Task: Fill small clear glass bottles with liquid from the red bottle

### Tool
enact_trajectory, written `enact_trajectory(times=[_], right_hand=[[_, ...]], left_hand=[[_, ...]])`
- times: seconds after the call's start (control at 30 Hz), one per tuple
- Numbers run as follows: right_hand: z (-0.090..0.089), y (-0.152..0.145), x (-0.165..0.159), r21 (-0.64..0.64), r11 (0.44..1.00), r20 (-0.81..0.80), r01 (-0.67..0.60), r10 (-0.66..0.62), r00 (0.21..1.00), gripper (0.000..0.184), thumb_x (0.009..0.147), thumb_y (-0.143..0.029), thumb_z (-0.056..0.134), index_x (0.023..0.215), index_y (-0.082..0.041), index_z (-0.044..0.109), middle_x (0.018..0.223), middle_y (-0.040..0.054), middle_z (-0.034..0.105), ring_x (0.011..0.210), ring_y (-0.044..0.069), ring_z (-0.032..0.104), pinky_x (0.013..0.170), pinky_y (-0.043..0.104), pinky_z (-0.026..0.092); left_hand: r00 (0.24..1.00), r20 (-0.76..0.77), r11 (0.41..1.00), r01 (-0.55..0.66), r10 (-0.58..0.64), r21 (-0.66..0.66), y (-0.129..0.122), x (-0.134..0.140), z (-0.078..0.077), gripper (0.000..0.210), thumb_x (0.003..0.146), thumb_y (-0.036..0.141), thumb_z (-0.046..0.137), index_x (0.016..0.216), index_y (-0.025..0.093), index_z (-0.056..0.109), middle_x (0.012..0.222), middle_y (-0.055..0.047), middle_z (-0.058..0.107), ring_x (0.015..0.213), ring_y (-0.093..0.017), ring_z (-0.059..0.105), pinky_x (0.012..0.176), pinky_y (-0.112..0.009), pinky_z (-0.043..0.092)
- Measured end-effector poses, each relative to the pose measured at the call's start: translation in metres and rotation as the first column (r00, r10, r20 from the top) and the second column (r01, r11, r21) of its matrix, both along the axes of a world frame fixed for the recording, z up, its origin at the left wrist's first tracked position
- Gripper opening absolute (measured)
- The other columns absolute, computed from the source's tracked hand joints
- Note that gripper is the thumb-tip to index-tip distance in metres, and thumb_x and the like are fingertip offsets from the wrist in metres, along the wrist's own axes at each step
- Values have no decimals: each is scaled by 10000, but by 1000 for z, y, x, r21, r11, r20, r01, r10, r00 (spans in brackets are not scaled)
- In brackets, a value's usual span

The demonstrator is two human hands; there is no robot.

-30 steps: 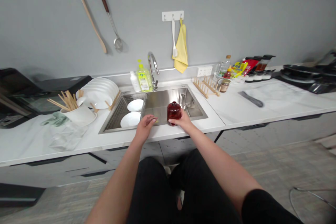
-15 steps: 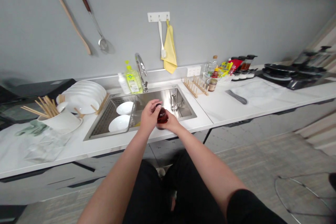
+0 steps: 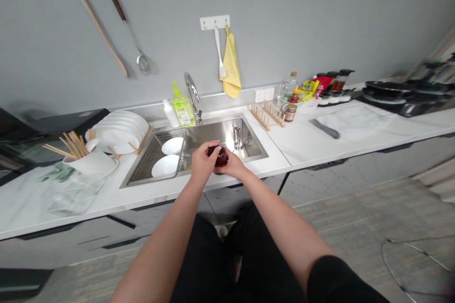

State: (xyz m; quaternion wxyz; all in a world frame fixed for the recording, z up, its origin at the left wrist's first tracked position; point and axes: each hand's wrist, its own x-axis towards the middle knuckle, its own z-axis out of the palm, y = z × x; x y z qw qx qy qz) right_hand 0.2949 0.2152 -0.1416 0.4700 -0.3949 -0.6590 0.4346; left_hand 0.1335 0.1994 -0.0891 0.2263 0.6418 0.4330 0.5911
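Observation:
A dark reddish-brown glass jar (image 3: 222, 158) is held between my two hands, above the front edge of the sink (image 3: 256, 157). My left hand (image 3: 203, 163) is closed around its left side, with the thumb and fingers near the top rim. From the right, my right hand (image 3: 233, 165) wraps the body of the jar. Fingers cover much of it, so I cannot tell whether a lid is on. Two white bowls (image 3: 165, 165) sit in the wire basket (image 3: 142, 164) on the sink's left side, and the tap (image 3: 192, 93) rises behind.
White plates (image 3: 119, 132) stand in a rack at left, behind a white holder (image 3: 90, 164) with chopsticks. Soap bottles (image 3: 183, 111) are beside the tap. To the right are a wooden rack (image 3: 268, 116), a small jar (image 3: 290, 113), a condiment basket (image 3: 307, 104) and a grey cloth strip (image 3: 325, 129).
My view has shifted slightly, so the counter appears further right. The dark jar stays in both hands, and its top now faces me more, with my left thumb near the rim.

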Motion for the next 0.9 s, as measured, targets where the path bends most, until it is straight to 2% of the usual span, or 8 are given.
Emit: enact_trajectory(times=[0.1,0.23,0.33,0.43,0.5,0.63,0.8,0.9], right_hand=[[-2,2,0,5,1000,-12,-7,7,1000,758,611,-317,1052,1310,-264,764,1151,40,856,1071,330,795,998,487,656],[-6,3,-2,-4,1000,-15,12,-12,1000,825,614,-333,1055,1378,-265,751,1187,38,855,1097,328,792,1027,494,650],[-9,5,-3,-9,1000,-17,13,-13,1000,886,615,-363,1058,1430,-257,729,1192,39,852,1071,307,791,1041,486,642],[-11,7,-3,-1,1000,-9,13,-13,1000,917,603,-381,1063,1442,-252,716,1191,41,846,1053,294,784,1033,477,636],[-10,7,-2,2,1000,-5,11,-11,1000,911,599,-396,1063,1427,-243,716,1193,47,843,1060,295,781,1032,474,632],[-5,5,-3,-14,1000,-13,-3,3,1000,848,597,-419,1055,1355,-217,732,1182,62,845,1053,304,780,1016,467,630],[-4,5,-4,-29,999,-53,-29,27,998,926,580,-388,1059,1421,-222,709,1197,61,847,1024,284,781,997,446,636],[-5,5,-4,-18,999,-69,-50,48,996,927,578,-379,1059,1424,-232,712,1202,57,848,1036,285,783,998,445,640]], left_hand=[[998,41,998,-43,42,41,0,6,1,167,954,369,837,1060,240,843,1225,-111,868,1202,-302,825,1198,-554,627],[995,-13,987,-93,95,129,-3,5,7,155,974,399,811,997,250,846,1199,-109,830,1212,-300,789,1209,-538,605],[999,-43,998,4,-1,66,-4,-1,7,224,1051,421,701,1080,259,853,1236,-104,842,1234,-303,783,1216,-531,589],[993,39,993,115,-114,-24,0,-7,1,299,1080,450,647,1230,250,811,1282,-111,851,1249,-309,793,1209,-535,592],[987,86,989,142,-138,-40,4,-8,-4,329,1063,470,681,1283,243,774,1295,-120,846,1249,-310,797,1202,-530,600],[994,68,995,94,-91,-41,9,-7,-10,370,1002,471,788,1292,243,760,1317,-127,831,1251,-308,798,1205,-504,599],[998,50,999,37,-36,-23,3,-9,-6,370,1113,522,618,1319,251,762,1282,-113,845,1240,-313,794,1187,-504,591],[1000,18,999,-16,16,-42,-2,-12,-5,375,1105,555,635,1299,260,763,1235,-105,855,1198,-322,802,1151,-500,596]])
